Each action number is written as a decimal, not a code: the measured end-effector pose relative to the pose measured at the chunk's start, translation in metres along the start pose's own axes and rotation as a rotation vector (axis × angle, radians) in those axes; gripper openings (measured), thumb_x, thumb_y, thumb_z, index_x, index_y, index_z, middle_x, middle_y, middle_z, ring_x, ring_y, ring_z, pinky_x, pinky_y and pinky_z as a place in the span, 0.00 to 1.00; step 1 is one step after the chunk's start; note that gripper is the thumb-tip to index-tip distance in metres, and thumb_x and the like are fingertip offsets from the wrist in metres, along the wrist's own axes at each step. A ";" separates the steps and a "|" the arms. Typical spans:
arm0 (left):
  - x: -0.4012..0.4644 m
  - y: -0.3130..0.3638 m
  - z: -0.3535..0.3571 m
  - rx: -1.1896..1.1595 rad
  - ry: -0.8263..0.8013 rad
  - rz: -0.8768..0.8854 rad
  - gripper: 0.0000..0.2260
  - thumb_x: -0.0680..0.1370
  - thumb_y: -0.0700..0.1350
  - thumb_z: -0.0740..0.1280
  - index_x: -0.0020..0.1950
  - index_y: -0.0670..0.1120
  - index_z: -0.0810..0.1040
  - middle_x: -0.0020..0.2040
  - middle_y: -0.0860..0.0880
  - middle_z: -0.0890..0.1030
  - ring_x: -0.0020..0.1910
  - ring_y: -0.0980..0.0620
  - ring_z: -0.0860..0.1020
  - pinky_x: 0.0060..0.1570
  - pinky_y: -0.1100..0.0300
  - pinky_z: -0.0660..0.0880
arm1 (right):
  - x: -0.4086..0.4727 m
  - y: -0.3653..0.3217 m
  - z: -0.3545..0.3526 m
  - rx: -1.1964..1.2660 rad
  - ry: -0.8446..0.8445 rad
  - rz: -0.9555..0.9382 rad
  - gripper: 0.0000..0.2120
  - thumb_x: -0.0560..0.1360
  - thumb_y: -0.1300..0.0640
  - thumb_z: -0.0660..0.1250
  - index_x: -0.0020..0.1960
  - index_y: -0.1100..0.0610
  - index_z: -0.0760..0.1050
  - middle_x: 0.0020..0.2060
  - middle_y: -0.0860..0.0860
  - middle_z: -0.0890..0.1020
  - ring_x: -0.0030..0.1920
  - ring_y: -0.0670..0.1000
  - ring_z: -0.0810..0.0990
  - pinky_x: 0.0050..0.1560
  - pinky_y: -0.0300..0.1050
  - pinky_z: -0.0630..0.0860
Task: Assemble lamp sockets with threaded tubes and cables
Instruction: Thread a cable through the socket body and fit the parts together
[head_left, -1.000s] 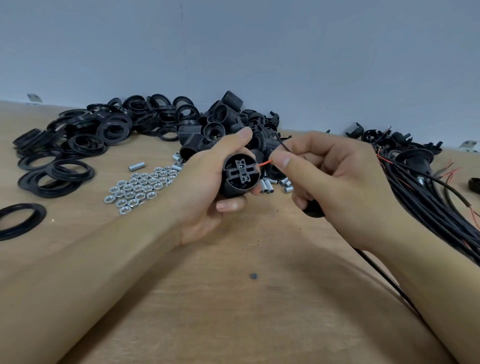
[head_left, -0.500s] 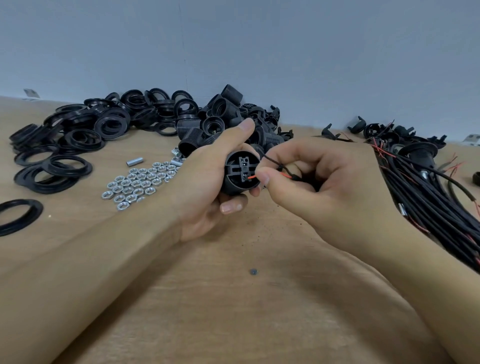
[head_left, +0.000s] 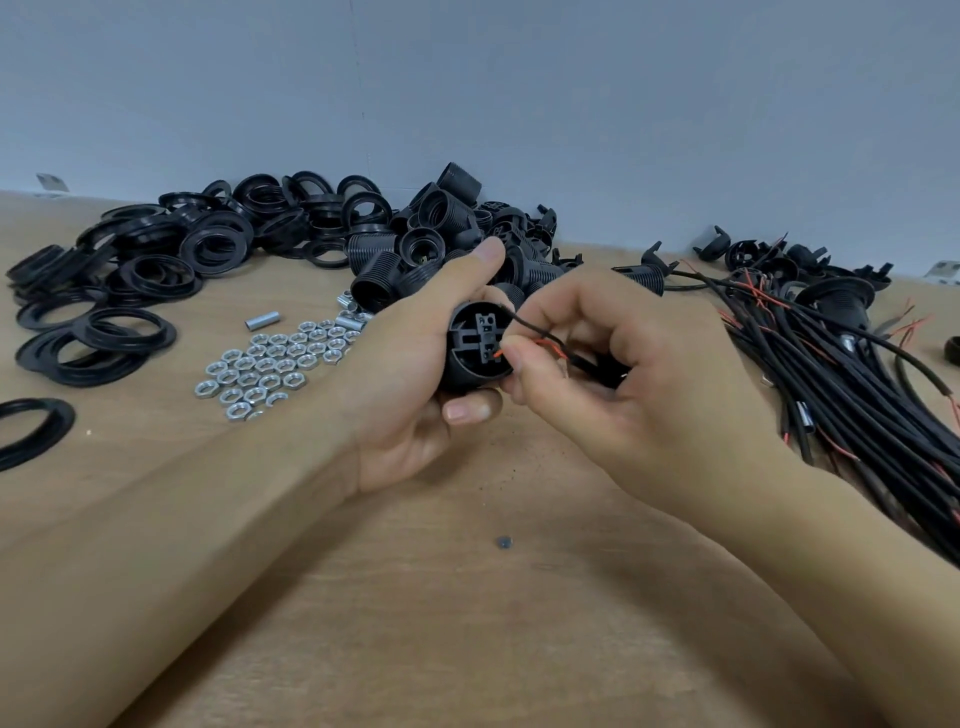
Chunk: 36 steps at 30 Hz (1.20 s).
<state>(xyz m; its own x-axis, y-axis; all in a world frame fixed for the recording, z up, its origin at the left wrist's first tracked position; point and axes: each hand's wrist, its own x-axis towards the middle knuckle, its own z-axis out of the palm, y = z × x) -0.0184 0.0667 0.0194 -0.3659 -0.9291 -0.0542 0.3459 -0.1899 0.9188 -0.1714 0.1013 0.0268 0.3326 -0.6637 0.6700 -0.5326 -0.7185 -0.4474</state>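
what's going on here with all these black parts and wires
A person is wiring a lamp socket. The left hand grips the socket with its terminal end facing the camera, while the right hand pinches a red wire of a black cable and holds its tip at the terminal. Rings, nuts and more cables lie on the table.

We see a black lamp socket (head_left: 475, 347) with a red wire (head_left: 540, 345) and a black wire (head_left: 524, 322) at its face. The threaded rings (head_left: 156, 270) heaped at the back left are black, as are the socket bodies (head_left: 431, 239) piled beside them. The hex nuts (head_left: 270, 364) and short threaded tubes (head_left: 262, 321) are shiny silver. The cable bundle (head_left: 831, 374) is black with red strands. The counter (head_left: 467, 623) is light brown wood grain; the wall (head_left: 467, 104) is plain pale blue-grey.
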 end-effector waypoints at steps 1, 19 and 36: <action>0.000 0.000 0.000 -0.020 -0.008 -0.016 0.17 0.80 0.56 0.63 0.43 0.42 0.72 0.37 0.42 0.72 0.21 0.55 0.71 0.14 0.69 0.59 | 0.000 0.000 0.000 0.011 -0.007 0.002 0.03 0.76 0.59 0.69 0.45 0.59 0.78 0.29 0.48 0.80 0.29 0.47 0.75 0.31 0.32 0.68; 0.003 -0.010 -0.001 -0.129 -0.068 -0.155 0.12 0.83 0.51 0.60 0.59 0.44 0.67 0.48 0.41 0.65 0.22 0.57 0.69 0.14 0.70 0.61 | -0.003 0.002 0.000 0.009 -0.078 -0.021 0.03 0.75 0.60 0.70 0.42 0.59 0.78 0.30 0.49 0.79 0.31 0.50 0.75 0.33 0.37 0.70; 0.005 -0.006 -0.002 -0.048 0.065 -0.010 0.16 0.81 0.54 0.62 0.42 0.42 0.71 0.31 0.47 0.73 0.25 0.54 0.72 0.16 0.68 0.63 | 0.000 0.008 -0.006 0.272 -0.048 0.123 0.02 0.76 0.61 0.70 0.47 0.58 0.81 0.35 0.47 0.84 0.35 0.44 0.80 0.36 0.31 0.70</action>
<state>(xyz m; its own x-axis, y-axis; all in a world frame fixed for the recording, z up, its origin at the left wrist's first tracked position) -0.0210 0.0628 0.0127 -0.3128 -0.9455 -0.0901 0.3844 -0.2127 0.8983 -0.1801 0.0963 0.0268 0.3185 -0.7537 0.5750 -0.3454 -0.6571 -0.6700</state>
